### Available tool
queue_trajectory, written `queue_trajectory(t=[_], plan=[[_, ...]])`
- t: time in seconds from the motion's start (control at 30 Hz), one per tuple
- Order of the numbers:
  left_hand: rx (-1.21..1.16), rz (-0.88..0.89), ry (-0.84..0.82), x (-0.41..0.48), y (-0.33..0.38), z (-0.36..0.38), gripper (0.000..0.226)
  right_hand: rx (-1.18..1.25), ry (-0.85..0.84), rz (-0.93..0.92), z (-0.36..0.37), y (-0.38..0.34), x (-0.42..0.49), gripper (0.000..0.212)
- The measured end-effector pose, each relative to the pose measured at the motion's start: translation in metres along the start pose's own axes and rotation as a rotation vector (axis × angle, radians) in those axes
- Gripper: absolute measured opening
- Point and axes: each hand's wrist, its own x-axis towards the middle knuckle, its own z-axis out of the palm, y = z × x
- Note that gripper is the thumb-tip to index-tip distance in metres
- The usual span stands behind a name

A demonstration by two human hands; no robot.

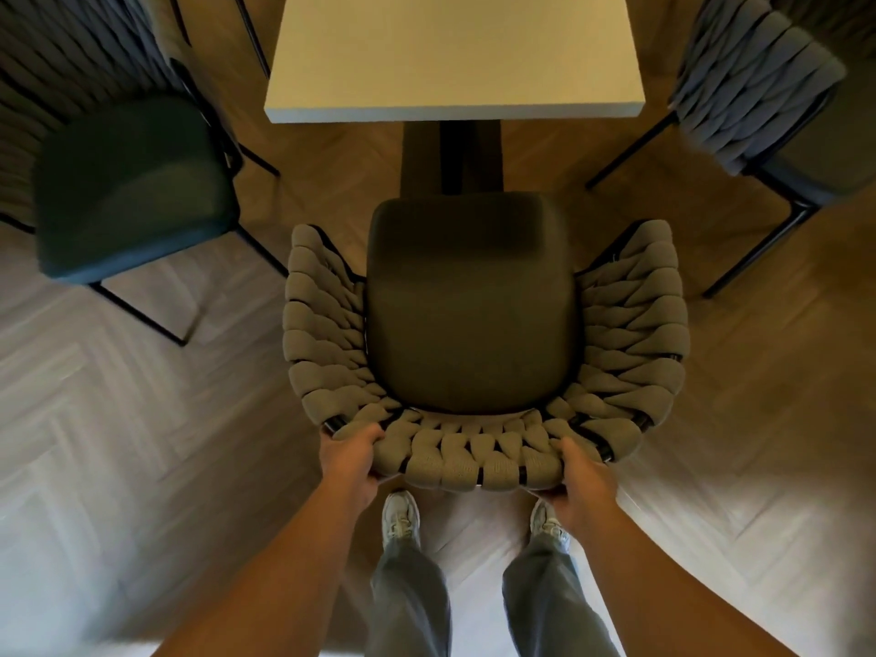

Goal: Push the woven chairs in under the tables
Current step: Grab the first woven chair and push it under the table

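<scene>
A beige woven chair with a dark seat cushion stands directly below me, facing a white rectangular table. The seat's front edge lies a little short of the table's near edge, over the dark table base. My left hand grips the left part of the woven backrest, fingers curled over its top. My right hand grips the right part of the same backrest. My two feet stand just behind the chair.
A woven chair with a dark green seat stands at the left of the table, turned away from it. Another grey woven chair stands at the right. The floor is herringbone wood.
</scene>
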Motion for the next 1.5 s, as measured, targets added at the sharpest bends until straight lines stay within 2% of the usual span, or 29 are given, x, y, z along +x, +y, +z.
queue_trajectory(t=[0.2,0.37,0.6,0.77,0.9,1.1,1.27,1.37,1.5], plan=[[0.022,0.005,-0.010,0.009,0.027,-0.013,0.073,0.015,0.008,-0.025,0.023,0.018,-0.002,0.031],[0.054,0.010,-0.038,0.010,0.037,-0.023,0.063,0.007,0.008,-0.012,0.033,0.029,-0.005,0.038],[0.095,0.040,-0.059,0.010,0.042,-0.035,0.075,-0.024,-0.079,0.013,0.033,0.033,-0.015,0.037],[0.140,0.050,-0.157,0.006,0.047,-0.052,0.070,-0.013,-0.143,-0.004,0.025,0.026,-0.021,0.044],[0.173,0.076,-0.227,0.007,0.056,-0.059,0.081,-0.007,0.005,-0.040,0.013,0.006,-0.012,0.040],[0.288,0.095,-0.206,0.010,0.055,-0.051,0.069,-0.178,0.079,-0.158,0.011,-0.002,-0.001,0.032],[0.310,0.076,-0.179,0.001,0.045,-0.054,0.070,-0.206,0.098,-0.153,0.000,0.002,0.001,0.032],[0.314,0.095,-0.180,-0.007,0.039,-0.059,0.067,-0.237,0.098,-0.149,-0.005,0.006,-0.003,0.020],[0.295,0.118,-0.190,-0.011,0.035,-0.064,0.067,-0.198,0.041,-0.146,-0.011,0.009,-0.011,0.020]])
